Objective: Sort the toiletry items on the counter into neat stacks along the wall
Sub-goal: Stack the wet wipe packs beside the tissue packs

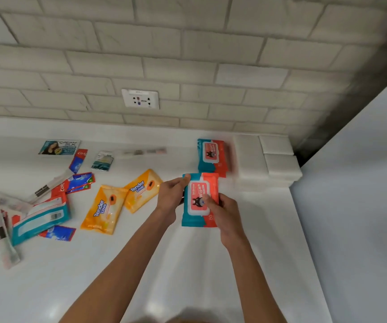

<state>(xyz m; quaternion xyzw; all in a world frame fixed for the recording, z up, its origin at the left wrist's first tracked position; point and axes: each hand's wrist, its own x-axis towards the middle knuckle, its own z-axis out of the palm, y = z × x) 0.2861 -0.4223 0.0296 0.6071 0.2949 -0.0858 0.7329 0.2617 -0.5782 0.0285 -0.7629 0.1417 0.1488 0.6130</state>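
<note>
Both hands grip a teal-and-red wipes pack (199, 200) above the white counter (141, 264): the left hand (171, 194) pinches its upper left edge, the right hand (225, 213) clasps its lower right side, thumb across the label. Just beyond it, a matching second wipes pack (212, 157) lies near the tiled wall (187, 54). Two orange Tender Love packs (122, 201) lie to the left.

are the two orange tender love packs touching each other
Touching. The head view shows the nearer orange Tender Love pack and the farther orange Tender Love pack meeting at their corners, with no counter visible between them there.
</note>
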